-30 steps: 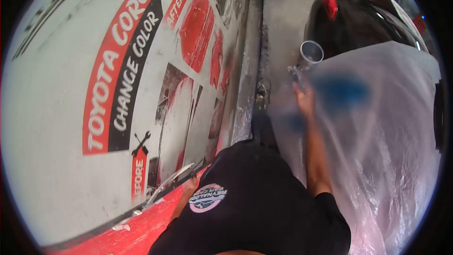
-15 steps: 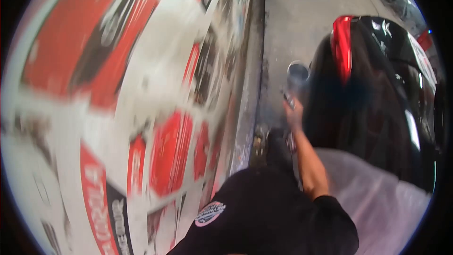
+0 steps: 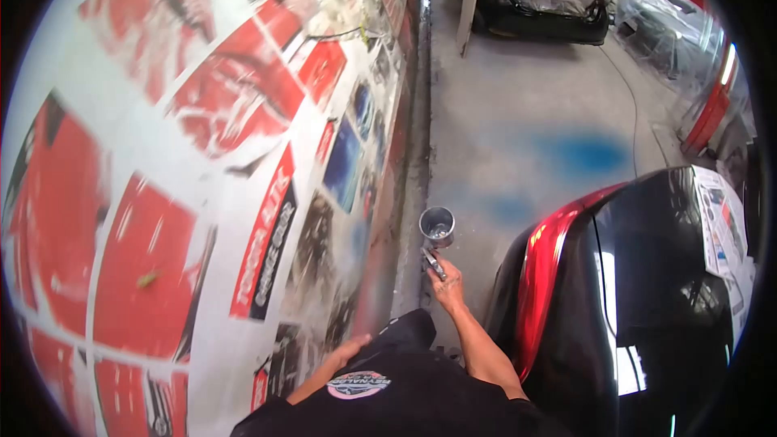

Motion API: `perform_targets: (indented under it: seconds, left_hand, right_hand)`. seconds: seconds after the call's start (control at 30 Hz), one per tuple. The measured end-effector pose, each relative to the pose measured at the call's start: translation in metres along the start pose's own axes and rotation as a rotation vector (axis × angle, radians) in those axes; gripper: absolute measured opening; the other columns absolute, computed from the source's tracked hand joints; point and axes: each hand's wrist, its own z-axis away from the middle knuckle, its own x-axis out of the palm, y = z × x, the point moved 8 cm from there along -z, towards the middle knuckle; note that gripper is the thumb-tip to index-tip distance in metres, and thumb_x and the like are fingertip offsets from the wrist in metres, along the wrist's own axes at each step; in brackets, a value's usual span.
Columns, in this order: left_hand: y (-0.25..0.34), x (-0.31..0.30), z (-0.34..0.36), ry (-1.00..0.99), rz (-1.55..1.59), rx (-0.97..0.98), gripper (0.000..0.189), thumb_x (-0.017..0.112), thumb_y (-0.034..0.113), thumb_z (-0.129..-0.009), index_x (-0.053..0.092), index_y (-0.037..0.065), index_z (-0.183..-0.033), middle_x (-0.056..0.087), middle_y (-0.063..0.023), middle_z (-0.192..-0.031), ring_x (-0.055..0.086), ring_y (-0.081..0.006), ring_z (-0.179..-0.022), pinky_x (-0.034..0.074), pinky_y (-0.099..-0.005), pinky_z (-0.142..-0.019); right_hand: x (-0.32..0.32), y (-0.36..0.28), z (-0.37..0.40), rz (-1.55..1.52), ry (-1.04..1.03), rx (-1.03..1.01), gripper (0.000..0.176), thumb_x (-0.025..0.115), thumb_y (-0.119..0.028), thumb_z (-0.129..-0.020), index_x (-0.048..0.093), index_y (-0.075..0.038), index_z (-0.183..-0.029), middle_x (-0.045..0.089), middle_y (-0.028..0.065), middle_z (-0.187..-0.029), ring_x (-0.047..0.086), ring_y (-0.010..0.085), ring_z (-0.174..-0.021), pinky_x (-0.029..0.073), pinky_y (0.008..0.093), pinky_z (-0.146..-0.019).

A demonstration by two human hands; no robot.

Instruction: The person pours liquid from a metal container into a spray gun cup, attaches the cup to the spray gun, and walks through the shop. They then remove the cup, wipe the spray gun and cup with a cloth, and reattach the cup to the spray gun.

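Observation:
My right hand (image 3: pixel 449 287) is wrapped round the handle of a spray gun (image 3: pixel 435 263), held out in front of my body over the floor. A round metal cup (image 3: pixel 437 231) shows open-topped at the far end of the gun, silvery inside. To its right stands a black car (image 3: pixel 647 259) with a long red tail light (image 3: pixel 546 267), apart from the hand. Low at my left side, my left hand (image 3: pixel 352 348) lies beside my black clothing, fingers stretched forward and nothing visible in them. Part of that hand is hidden by the clothing.
A wall (image 3: pixel 218 275) covered with printed car pictures runs close along my left. Blue paint marks (image 3: pixel 587 154) show on the concrete floor (image 3: pixel 518 89). Farther off are another black car (image 3: pixel 542 0), plastic-covered parts (image 3: pixel 660 32) and a cable (image 3: pixel 631 97).
The view has swung up and right, showing more floor and the far car. My right hand with the spray gun has moved left, away from the near car. My left hand has come into view.

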Motion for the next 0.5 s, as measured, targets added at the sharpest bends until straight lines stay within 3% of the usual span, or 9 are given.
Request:
perform_targets:
  seconds: [0.07,0.13,0.2,0.27,0.37,0.43,0.5]
  left_hand:
    - [0.114,0.030,-0.068,-0.096,-0.477,-0.110,0.042,0.067,0.048,-0.104,0.076,0.014,-0.126,0.074,-0.0065,-0.099,0.065,-0.0196,-0.076,0.054,-0.0401,-0.068]
    - [0.224,0.095,-0.107,-0.079,-0.583,0.011,0.061,0.066,0.050,-0.105,0.061,0.011,-0.152,0.071,-0.0109,-0.129,0.066,-0.0204,-0.111,0.056,-0.0387,-0.085]
    - [0.323,0.149,-0.167,-0.143,-0.688,0.194,0.060,0.067,0.047,-0.105,0.061,0.008,-0.150,0.070,-0.0102,-0.131,0.066,-0.0206,-0.109,0.055,-0.0366,-0.084]
    - [0.414,0.189,-0.228,-0.166,-0.769,0.420,0.050,0.068,0.037,-0.104,0.068,0.002,-0.139,0.076,-0.0154,-0.122,0.070,-0.0238,-0.109,0.055,-0.0388,-0.097]
    - [0.508,0.211,-0.330,-0.241,-0.776,0.475,0.050,0.067,0.035,-0.105,0.064,0.007,-0.147,0.074,-0.0103,-0.122,0.067,-0.0199,-0.105,0.055,-0.0349,-0.086]
    - [0.578,0.228,-0.363,-0.224,-0.748,0.472,0.048,0.067,0.033,-0.105,0.065,0.006,-0.145,0.074,-0.0100,-0.118,0.067,-0.0197,-0.103,0.055,-0.0350,-0.087]
    - [0.642,0.241,-0.400,-0.221,-0.756,0.451,0.046,0.066,0.031,-0.105,0.065,0.006,-0.143,0.075,-0.0097,-0.115,0.068,-0.0195,-0.101,0.055,-0.0350,-0.087]
  right_hand:
    - [-0.005,0.008,-0.060,-0.018,-0.005,0.060,0.052,0.076,-0.006,-0.092,0.066,-0.008,-0.143,0.072,0.0215,-0.133,0.069,0.0396,-0.123,0.052,0.0415,-0.104]
    - [-0.006,0.031,-0.125,-0.037,0.054,0.020,0.052,0.075,-0.009,-0.093,0.066,-0.009,-0.144,0.072,0.0218,-0.127,0.069,0.0421,-0.117,0.053,0.0438,-0.100]
    - [-0.010,0.057,-0.197,-0.019,0.104,-0.028,0.051,0.076,-0.012,-0.093,0.066,-0.011,-0.143,0.073,0.0215,-0.120,0.069,0.0436,-0.111,0.054,0.0453,-0.096]
    - [-0.008,0.088,-0.261,0.017,0.103,-0.034,0.050,0.076,-0.011,-0.093,0.067,-0.011,-0.142,0.074,0.0211,-0.121,0.070,0.0426,-0.113,0.054,0.0450,-0.097]
    - [-0.021,0.091,-0.380,0.040,0.055,-0.054,0.048,0.078,-0.009,-0.092,0.070,-0.011,-0.139,0.074,0.0204,-0.125,0.070,0.0403,-0.117,0.054,0.0440,-0.100]
    - [-0.028,0.102,-0.456,0.168,-0.133,0.055,0.048,0.078,-0.010,-0.093,0.069,-0.012,-0.140,0.074,0.0196,-0.130,0.070,0.0386,-0.120,0.054,0.0429,-0.103]
    - [-0.038,0.108,-0.524,0.099,-0.078,0.092,0.050,0.078,-0.012,-0.093,0.068,-0.012,-0.142,0.073,0.0195,-0.132,0.070,0.0372,-0.123,0.053,0.0414,-0.105]
